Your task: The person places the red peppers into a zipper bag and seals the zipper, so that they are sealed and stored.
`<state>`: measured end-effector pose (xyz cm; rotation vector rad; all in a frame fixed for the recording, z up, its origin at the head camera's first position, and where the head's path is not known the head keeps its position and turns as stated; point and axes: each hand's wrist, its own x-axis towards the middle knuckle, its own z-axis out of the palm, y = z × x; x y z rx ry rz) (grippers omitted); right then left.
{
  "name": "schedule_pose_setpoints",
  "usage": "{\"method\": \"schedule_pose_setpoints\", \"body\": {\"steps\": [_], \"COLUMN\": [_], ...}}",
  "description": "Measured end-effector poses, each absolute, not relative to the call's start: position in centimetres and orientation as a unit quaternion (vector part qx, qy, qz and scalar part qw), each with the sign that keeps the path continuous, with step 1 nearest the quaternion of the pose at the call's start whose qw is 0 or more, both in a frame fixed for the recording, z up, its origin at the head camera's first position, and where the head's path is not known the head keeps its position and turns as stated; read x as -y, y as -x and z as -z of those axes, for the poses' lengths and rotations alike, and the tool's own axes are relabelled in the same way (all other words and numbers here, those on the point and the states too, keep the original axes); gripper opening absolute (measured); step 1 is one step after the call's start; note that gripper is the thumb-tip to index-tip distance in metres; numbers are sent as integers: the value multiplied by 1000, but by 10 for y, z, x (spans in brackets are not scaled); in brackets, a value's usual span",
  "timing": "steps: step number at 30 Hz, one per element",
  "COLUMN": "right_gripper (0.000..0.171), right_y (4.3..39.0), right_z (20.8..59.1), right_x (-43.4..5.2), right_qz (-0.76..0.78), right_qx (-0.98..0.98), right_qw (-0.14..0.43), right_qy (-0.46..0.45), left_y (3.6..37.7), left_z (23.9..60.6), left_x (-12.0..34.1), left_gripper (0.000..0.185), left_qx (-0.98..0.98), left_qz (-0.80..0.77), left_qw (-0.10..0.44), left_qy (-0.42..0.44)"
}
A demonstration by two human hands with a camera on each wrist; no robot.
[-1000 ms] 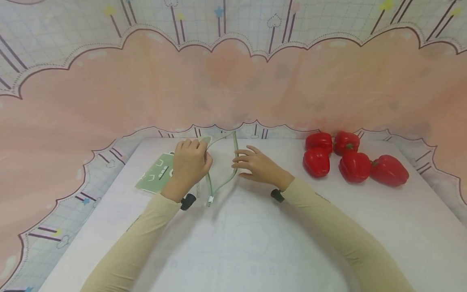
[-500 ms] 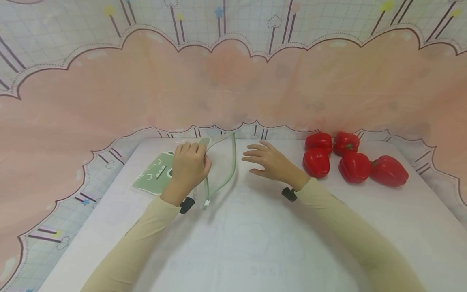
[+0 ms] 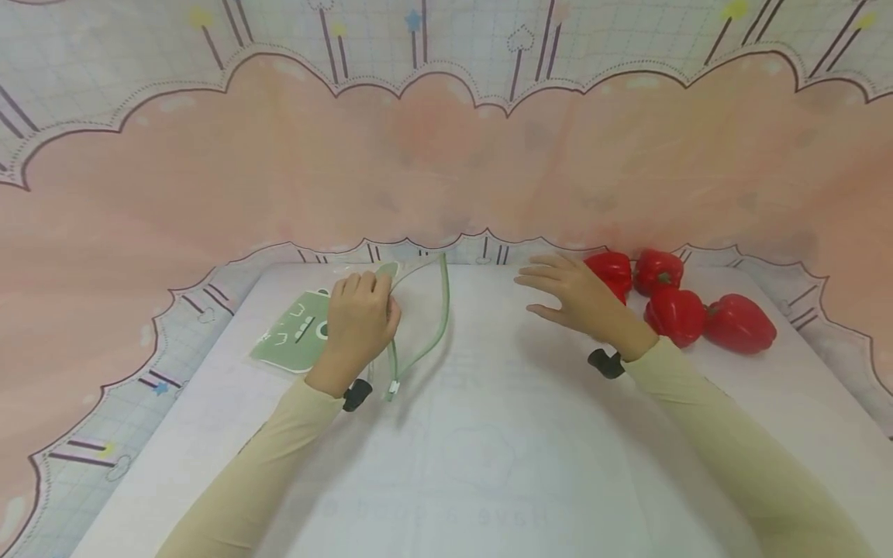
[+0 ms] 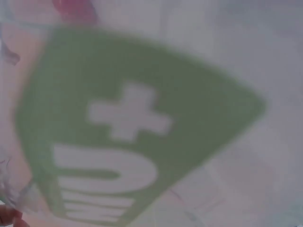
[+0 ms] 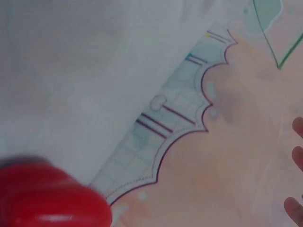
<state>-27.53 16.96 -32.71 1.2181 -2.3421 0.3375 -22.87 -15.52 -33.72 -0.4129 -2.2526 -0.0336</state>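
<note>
My left hand (image 3: 363,318) grips the near-left rim of a clear plastic zip bag, its green zipper edge (image 3: 446,298) spread in an open loop. The bag's green printed panel (image 3: 289,337) shows left of that hand. In the left wrist view a green print with a white cross (image 4: 130,113) fills much of the picture, and fingertips (image 4: 9,215) show at the lower left corner. My right hand (image 3: 575,298) is held with fingers spread, holding nothing, in front of the red bell peppers (image 3: 675,316). It partly hides one pepper.
More red bell peppers (image 3: 741,324) lie at the right back of the white table (image 3: 488,449). One pepper (image 5: 57,198) appears close in the right wrist view. A patterned pink curtain (image 3: 446,170) hangs behind the table's far edge.
My right hand has left the bag's green edge and moved right to the peppers, fingers spread. My left hand keeps its grip on the bag, almost in place.
</note>
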Motion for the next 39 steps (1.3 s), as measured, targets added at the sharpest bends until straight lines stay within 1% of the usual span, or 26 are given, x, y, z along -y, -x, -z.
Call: {"method": "schedule_pose_setpoints", "body": {"steps": [6, 10, 13, 17, 24, 28, 33, 39], "right_gripper": [57, 58, 63, 69, 82, 87, 88, 88], "right_y": [277, 277, 276, 273, 267, 268, 272, 277], "right_z": [327, 327, 327, 327, 325, 331, 342, 358], "right_x": [-196, -213, -225, -239, -251, -253, -253, -255], "right_qz": [-112, -116, -120, -111, -129, -150, -162, -161], "right_qx": [863, 879, 898, 926, 965, 971, 974, 974], "right_qw": [257, 247, 223, 179, 67, 40, 43, 82], "right_qy": [-420, -391, -361, -313, -219, -181, -154, -135], "left_y": [226, 223, 222, 225, 229, 230, 232, 232], "left_z": [335, 333, 332, 334, 338, 340, 342, 344], "left_x": [153, 152, 151, 152, 154, 153, 151, 150], "left_gripper": [9, 9, 8, 9, 12, 13, 14, 14], "left_qx": [915, 922, 921, 911, 888, 883, 882, 884], "left_qz": [24, 36, 37, 35, 47, 49, 50, 47], "left_qw": [376, 357, 358, 380, 426, 437, 441, 439], "left_qy": [145, 144, 147, 154, 165, 162, 159, 156]}}
